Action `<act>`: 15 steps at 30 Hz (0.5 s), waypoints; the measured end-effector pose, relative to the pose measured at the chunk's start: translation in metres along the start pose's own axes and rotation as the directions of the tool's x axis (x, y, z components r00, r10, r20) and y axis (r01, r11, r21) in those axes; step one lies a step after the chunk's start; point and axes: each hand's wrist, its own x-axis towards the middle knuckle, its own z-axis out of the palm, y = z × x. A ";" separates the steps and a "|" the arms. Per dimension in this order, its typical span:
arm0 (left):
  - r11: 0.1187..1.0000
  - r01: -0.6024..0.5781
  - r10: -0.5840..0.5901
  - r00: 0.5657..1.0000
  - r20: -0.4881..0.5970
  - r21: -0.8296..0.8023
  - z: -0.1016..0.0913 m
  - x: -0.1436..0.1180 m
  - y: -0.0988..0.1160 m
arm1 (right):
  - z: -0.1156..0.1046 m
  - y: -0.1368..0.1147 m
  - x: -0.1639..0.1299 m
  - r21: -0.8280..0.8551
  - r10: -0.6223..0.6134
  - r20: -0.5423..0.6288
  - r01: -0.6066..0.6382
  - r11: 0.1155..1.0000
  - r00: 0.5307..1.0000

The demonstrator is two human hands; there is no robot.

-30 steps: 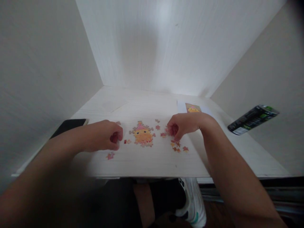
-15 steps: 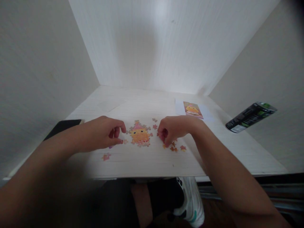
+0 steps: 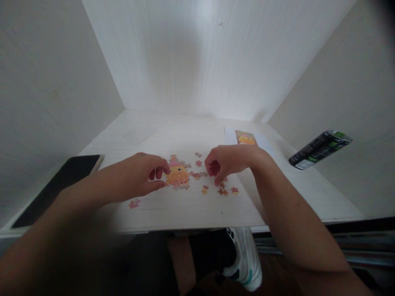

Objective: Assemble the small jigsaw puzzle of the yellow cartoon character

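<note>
A partly joined jigsaw puzzle (image 3: 178, 176) with a yellow face and a pink top lies on the white table. My left hand (image 3: 145, 174) is at its left edge, thumb and forefinger apart, with no piece visible between them. Over the loose puzzle pieces (image 3: 222, 192) to the right hovers my right hand (image 3: 225, 162). Its fingers are curled in towards the thumb, and whatever they hold is hidden. A short row of pieces (image 3: 197, 175) runs between the puzzle and this hand. One yellow-and-pink piece (image 3: 205, 190) lies just left of the right thumb.
A reference picture (image 3: 245, 137) on white paper lies behind my right wrist. To the right stands a black can (image 3: 319, 150). A dark flat tablet-like object (image 3: 58, 187) rests under my left forearm. Another pink piece (image 3: 134, 203) lies near the front edge. White panels enclose the table.
My left hand has moved right, up to the puzzle's left edge. The right hand has risen slightly, uncovering the yellow-and-pink piece and the row of pieces. The view has shifted a little.
</note>
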 end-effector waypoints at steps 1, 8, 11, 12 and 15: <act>1.000 -0.023 0.023 1.000 -0.010 0.018 0.001 0.001 0.001 | -0.001 0.001 -0.002 -0.012 0.059 0.034 -0.058 0.998 0.998; 0.982 -0.185 0.187 0.981 -0.044 0.047 0.015 0.007 0.007 | 0.003 -0.012 -0.002 -0.219 0.208 0.052 -0.193 0.957 0.977; 0.984 -0.169 0.170 0.985 -0.006 0.058 0.019 0.008 0.006 | 0.004 -0.013 -0.001 -0.202 0.172 0.015 -0.165 0.965 0.985; 0.983 -0.172 0.172 0.985 0.007 0.063 0.019 0.008 0.006 | 0.004 -0.012 0.000 -0.189 0.154 0.007 -0.150 0.970 0.988; 0.978 -0.194 0.192 0.981 0.036 0.072 0.020 0.009 0.005 | 0.004 -0.009 0.001 -0.155 0.098 0.006 -0.096 0.983 0.995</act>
